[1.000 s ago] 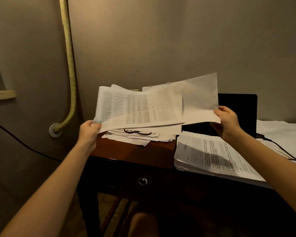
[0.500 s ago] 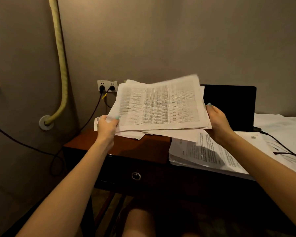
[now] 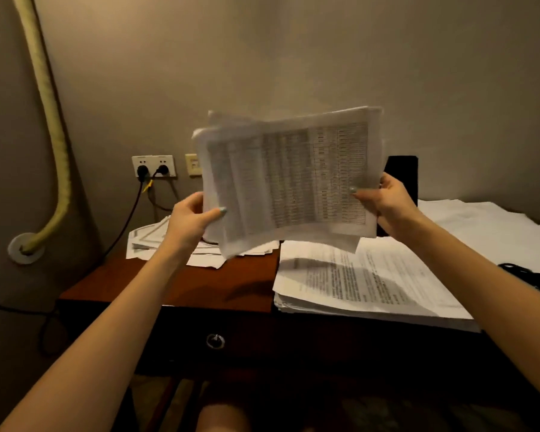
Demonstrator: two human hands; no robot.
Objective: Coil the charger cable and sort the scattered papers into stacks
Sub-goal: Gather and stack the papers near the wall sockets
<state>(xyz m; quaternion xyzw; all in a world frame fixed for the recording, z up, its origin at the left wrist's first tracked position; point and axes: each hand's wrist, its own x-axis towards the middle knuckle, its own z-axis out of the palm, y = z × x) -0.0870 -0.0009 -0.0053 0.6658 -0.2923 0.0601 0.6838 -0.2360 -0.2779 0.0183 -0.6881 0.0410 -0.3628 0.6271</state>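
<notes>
Holding a sheaf of printed tables [image 3: 287, 176] up off the desk [image 3: 225, 285], so I'd call the sorting roughly midway. The left hand [image 3: 194, 219] pinches the lower left corner and the right hand [image 3: 390, 201] grips the right edge, thumb on the front. One thick stack [image 3: 371, 288] already sits on the right of the desk, just under the sheaf. A messy loose pile [image 3: 156, 241] at the back left is not sorted yet. What looks like the charger cable [image 3: 530, 275] is a dark bunch far right on white sheets. Can't tell if it's properly coiled.
</notes>
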